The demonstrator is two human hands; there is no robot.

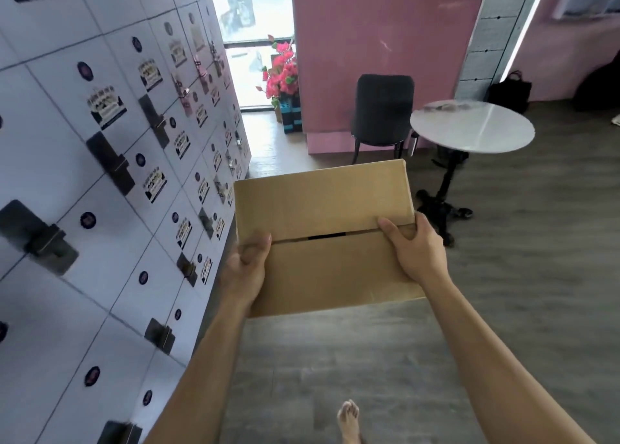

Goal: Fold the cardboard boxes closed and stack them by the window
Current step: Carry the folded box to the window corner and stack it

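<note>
Grey plank floor [503, 309], window [250, 58] ahead. Cardboard box [322, 235] carried level, left hand [246, 269] and right hand [407, 245] gripping opposite sides, thumbs pinning flaps shut (small gap remaining).

**A pink-walled room with lockers along one side**

White lockers [100, 162] with dark latches fill the frame's left. At top centre, a bright window [250, 38] throws daylight past pink flowers [281, 71]. A pink wall [379, 41] backs a dark chair [382, 111]; right of it stands a round white table [476, 131]. Grey plank floor [536, 242] below.
</note>
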